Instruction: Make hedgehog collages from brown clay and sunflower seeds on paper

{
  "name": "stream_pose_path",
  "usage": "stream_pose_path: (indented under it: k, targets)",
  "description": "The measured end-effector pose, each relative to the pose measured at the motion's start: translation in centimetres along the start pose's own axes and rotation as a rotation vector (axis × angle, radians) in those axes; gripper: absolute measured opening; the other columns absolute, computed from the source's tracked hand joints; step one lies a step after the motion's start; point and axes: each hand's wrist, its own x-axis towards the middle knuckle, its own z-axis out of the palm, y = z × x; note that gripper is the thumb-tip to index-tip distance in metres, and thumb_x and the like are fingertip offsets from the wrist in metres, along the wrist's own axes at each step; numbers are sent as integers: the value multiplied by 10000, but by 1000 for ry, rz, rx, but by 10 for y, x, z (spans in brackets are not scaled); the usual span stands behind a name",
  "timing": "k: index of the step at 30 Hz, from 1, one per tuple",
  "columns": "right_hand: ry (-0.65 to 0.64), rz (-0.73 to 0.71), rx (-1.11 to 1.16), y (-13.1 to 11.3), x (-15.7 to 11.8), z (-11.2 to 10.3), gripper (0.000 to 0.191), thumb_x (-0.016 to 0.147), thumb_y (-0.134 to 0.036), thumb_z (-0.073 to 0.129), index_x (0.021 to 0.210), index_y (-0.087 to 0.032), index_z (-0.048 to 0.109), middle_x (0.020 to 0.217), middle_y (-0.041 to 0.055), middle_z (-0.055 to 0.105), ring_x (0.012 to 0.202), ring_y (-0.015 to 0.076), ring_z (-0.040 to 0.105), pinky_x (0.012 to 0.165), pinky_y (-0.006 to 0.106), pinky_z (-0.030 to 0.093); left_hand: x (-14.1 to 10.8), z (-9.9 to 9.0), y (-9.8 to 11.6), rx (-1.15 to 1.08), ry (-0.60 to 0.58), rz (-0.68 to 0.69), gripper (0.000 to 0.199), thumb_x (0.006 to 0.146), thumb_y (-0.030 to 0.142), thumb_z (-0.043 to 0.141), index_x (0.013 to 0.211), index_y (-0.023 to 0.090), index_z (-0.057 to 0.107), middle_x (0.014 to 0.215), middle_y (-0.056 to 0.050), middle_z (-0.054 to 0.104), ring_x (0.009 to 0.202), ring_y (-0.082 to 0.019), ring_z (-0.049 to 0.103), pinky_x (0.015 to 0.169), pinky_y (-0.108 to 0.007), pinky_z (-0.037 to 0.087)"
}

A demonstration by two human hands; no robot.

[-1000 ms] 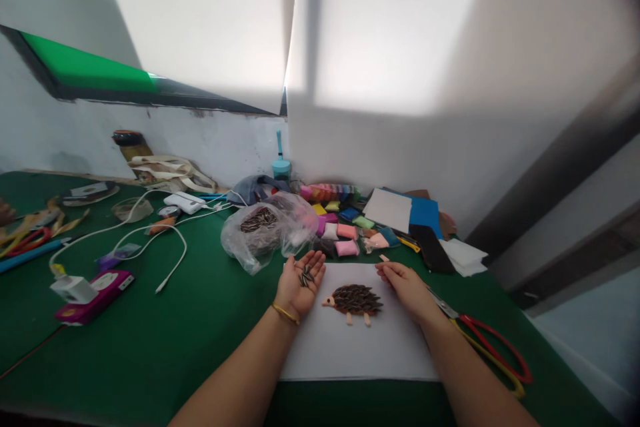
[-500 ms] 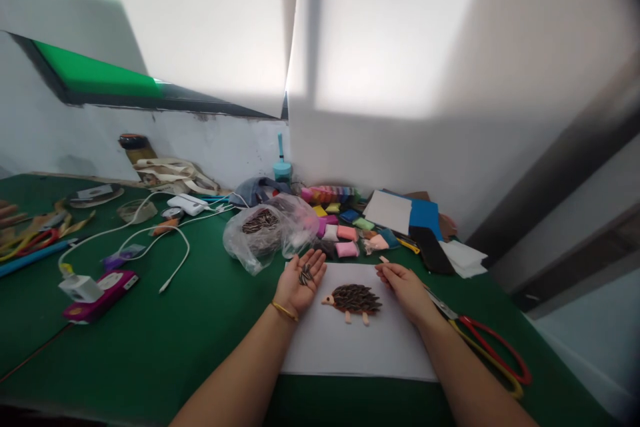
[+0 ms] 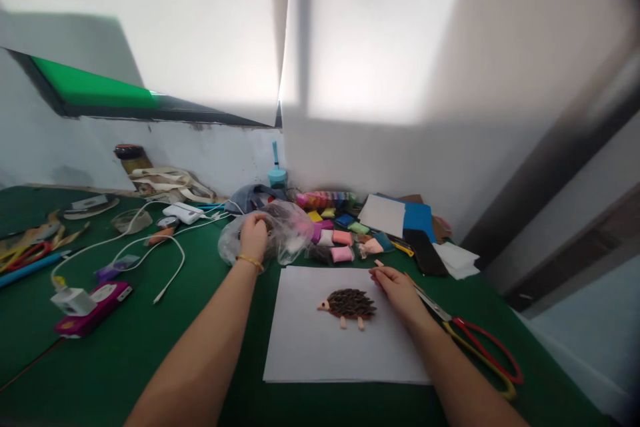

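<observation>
My left hand reaches into the mouth of a clear plastic bag of dark striped seeds that look like sunflower seeds. Its fingertips are hidden inside, so whether they hold seeds cannot be seen. My right hand rests at the upper right edge of the white paper, thumb and fingers pinched together; what is between them is too small to make out. A small peach-coloured piece shows just beyond those fingertips. On the paper lies a hedgehog figure with dark seed spines, a peach face and two peach legs.
Large scissors with red and yellow handles lie beside my right forearm. Behind the paper are several clay packets and a dark phone-like slab. White cables and a magenta power strip occupy the left side.
My left hand, which was palm up with several seeds on it beside the paper, has turned over and moved left and away into the seed bag. My right hand stays pinched near the paper's edge.
</observation>
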Motion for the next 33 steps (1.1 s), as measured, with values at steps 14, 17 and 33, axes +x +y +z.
stream_pose_path:
  k: [14,17,33]
  targets:
    - [-27,-30,-41,7,5,1,342,736,-449,556,904,-177,676,846,57,675,803,205,599,674,283,459,5,-9,5,1224,-327,422,470,885,445,308,797,157,670,858,-119,668,819,-232,607,784,-343,414]
    - [-22,-41,-44,7,5,1,347,734,-452,556,904,-175,678,852,58,676,807,205,599,683,283,458,-25,6,8,1202,-292,592,521,905,445,251,801,156,671,831,-127,652,826,-243,596,782,-366,411]
    - [-18,-30,-65,12,9,0,346,721,-445,551,899,-174,673,821,53,671,757,196,595,640,283,463,16,0,-44,1324,-409,496,299,833,269,425,1078,240,594,1261,-90,520,1274,-275,303,1016,-549,162]
